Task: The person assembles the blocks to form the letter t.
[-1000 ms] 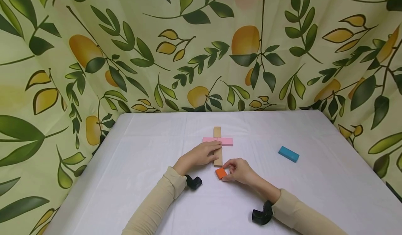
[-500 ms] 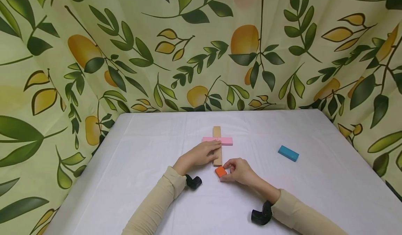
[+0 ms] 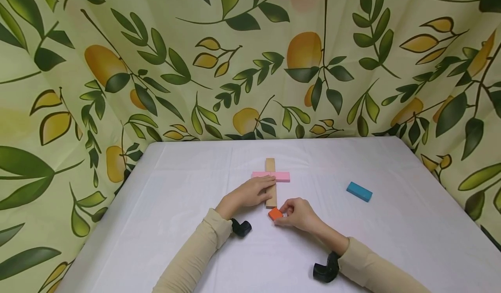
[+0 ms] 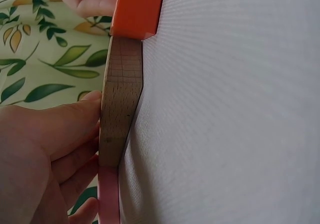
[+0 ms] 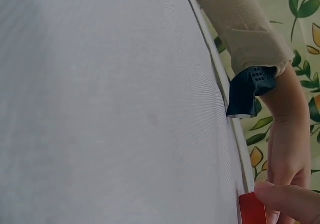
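Flat wooden blocks (image 3: 271, 201) and pink blocks (image 3: 283, 177) form a cross on the white table. My left hand (image 3: 249, 191) rests over the crossing with relaxed fingers. In the left wrist view its thumb (image 4: 75, 121) touches the plain wood block (image 4: 117, 103), and a pink block (image 4: 108, 196) lies below that. An orange block (image 3: 275, 214) sits at the cross's near end, turned slightly to it. My right hand (image 3: 300, 213) pinches the orange block between thumb and finger. In the right wrist view only part of the block (image 5: 252, 209) shows, under the thumb.
A blue block (image 3: 359, 191) lies apart on the right of the white-covered table (image 3: 176, 167). Black wrist cameras (image 3: 241, 228) hang under both forearms. A leaf-patterned curtain (image 3: 250, 67) stands behind the table's far edge.
The orange block has shifted very slightly towards the cross, and my right thumb has moved a little left along its near edge. My left hand stays in place.
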Demonstrator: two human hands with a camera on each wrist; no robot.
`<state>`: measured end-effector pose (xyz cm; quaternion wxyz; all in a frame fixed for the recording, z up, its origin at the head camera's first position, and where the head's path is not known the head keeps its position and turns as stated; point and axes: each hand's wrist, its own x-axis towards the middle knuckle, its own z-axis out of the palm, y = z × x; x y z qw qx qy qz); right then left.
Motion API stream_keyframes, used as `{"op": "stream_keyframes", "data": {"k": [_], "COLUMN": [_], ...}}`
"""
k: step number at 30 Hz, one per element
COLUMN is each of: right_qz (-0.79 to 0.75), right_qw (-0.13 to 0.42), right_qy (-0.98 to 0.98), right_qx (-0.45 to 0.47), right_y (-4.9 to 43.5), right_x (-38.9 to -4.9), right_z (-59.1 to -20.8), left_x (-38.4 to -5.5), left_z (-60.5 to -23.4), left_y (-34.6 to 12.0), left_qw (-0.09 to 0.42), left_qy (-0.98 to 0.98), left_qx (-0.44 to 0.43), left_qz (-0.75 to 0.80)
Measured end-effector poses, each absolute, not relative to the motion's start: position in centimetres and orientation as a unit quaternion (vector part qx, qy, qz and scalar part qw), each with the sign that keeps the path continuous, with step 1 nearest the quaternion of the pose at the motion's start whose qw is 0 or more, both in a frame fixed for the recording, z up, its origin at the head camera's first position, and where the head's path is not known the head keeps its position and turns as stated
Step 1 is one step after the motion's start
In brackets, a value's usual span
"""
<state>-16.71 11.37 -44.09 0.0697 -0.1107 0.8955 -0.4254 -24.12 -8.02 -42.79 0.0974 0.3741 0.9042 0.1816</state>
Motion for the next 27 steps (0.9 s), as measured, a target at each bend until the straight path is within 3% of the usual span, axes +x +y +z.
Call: {"op": "stream_keyframes", "data": {"k": [27], "right_qz": [-0.427], "right_qw": [0.077], "right_qy": [0.893], "right_qx": [-0.118], "right_y": [11.72], "right_x": [-17.13], "right_z": [-44.51], "left_x": [-24.14], "left_z": [-42.87], "left_y": [-8.03], "left_qw": [0.100], "left_qy": [0.906], "left_qx": [0.368], "left_qz": [0.184]}}
